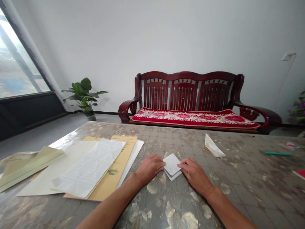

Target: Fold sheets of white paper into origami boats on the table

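A small folded white paper square (172,165) lies on the patterned table (181,203) straight in front of me. My left hand (150,168) rests knuckles up against the paper's left edge, fingers curled and pressing it. My right hand (194,171) lies at the paper's right edge, its fingertips pinched on the fold. Both forearms reach in from the bottom of the view.
A stack of white and tan sheets (95,168) lies to the left, with greenish folded paper (28,165) beyond it. A folded white paper piece (213,147) sits further back, a green pen (278,154) at the right. A red-cushioned wooden bench (190,105) and potted plant (84,95) stand behind.
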Demonstrator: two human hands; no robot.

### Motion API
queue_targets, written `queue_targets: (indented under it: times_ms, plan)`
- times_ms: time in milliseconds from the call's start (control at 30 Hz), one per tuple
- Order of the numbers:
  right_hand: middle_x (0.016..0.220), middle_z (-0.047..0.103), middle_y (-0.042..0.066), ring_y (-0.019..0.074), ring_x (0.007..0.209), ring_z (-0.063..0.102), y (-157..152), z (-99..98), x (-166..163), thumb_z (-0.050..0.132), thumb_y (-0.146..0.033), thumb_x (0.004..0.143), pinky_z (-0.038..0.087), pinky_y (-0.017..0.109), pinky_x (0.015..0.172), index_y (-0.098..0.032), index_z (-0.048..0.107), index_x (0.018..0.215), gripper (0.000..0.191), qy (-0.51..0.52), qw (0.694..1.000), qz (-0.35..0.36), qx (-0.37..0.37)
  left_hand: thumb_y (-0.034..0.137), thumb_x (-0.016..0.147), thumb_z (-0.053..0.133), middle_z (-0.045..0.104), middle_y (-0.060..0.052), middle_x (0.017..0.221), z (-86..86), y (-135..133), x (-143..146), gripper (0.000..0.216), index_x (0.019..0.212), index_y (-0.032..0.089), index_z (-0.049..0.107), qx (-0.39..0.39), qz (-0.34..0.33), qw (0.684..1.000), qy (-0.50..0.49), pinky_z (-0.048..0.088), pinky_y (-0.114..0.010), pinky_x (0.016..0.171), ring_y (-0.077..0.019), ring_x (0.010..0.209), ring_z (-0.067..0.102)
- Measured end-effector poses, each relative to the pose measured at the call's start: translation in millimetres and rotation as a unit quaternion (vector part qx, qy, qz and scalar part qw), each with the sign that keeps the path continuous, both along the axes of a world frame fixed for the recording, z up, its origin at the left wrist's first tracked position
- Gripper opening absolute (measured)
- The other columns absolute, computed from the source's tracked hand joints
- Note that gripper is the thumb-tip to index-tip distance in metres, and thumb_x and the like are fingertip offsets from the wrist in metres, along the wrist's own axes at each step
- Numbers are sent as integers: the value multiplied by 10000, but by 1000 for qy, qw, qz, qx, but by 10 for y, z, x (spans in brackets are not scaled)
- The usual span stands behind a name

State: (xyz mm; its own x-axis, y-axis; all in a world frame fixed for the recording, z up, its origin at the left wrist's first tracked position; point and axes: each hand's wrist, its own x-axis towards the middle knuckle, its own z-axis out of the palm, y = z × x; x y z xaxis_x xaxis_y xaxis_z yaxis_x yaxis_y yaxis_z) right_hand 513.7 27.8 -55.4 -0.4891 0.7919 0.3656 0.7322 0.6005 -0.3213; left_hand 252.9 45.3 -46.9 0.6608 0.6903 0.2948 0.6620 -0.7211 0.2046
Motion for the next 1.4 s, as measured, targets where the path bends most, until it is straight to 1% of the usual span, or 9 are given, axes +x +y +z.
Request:
queue_targets:
  times_ms: [133,367,500,667,767,867,967,1167,1400]
  plan:
    - [929,637,61,205,935,583,27,-17,21,495,-247,947,486,315,816,-254,718,1004,230,17,1000,-19,-10,347,1012,401,681,-45,908,-25,4,40,351,925,220,717,-7,20,1000,-5,460,-273,814,-169,892,603]
    - [876,645,50,210,917,598,78,26,18,441,-320,958,464,315,791,-250,716,879,294,16,994,-92,-59,291,967,491,667,-35,866,20,51,94,250,850,202,694,-73,74,992,-70,445,-259,806,-172,891,603]
    - [853,636,45,212,900,594,94,54,0,434,-316,952,442,314,776,-242,678,817,288,13,993,-104,-61,276,938,530,667,-26,864,-3,100,102,202,826,202,681,-94,90,986,-105,439,-254,791,-174,897,601]
    - [869,630,36,204,901,579,122,33,20,467,-286,924,419,309,777,-228,634,794,220,18,990,-120,-70,294,922,544,660,-32,850,-52,144,85,213,770,189,649,-96,127,982,-104,438,-276,798,-185,878,588]
    - [877,631,31,202,908,573,144,1,55,489,-271,910,416,305,782,-230,627,794,185,29,990,-118,-76,281,932,520,653,-31,857,-60,141,61,215,781,184,638,-108,112,979,-130,443,-278,812,-183,888,587]
    - [884,634,33,202,911,571,157,-22,83,503,-274,908,420,303,789,-233,635,807,172,35,991,-109,-74,249,916,541,654,-26,953,-62,125,14,135,952,186,655,-135,91,969,-185,458,-262,805,-160,875,591]
    - [891,635,37,204,913,567,162,-33,96,508,-283,916,420,304,794,-234,644,830,168,34,993,-96,-67,257,876,618,656,-20,1003,-70,110,-22,198,1061,201,660,-148,65,965,-206,463,-250,789,-150,863,592]
    - [878,632,31,203,900,560,177,-59,108,516,-317,930,407,300,780,-233,641,815,190,42,993,-86,-75,246,902,608,704,-21,975,-91,91,36,131,970,215,716,-130,28,974,-182,453,-252,874,-162,955,625]
    - [875,627,30,206,896,558,173,-57,101,516,-306,923,398,307,779,-232,624,810,173,37,992,-94,-69,228,924,572,691,-22,893,-43,51,86,154,858,207,709,-117,89,980,-132,449,-234,810,-159,903,627]
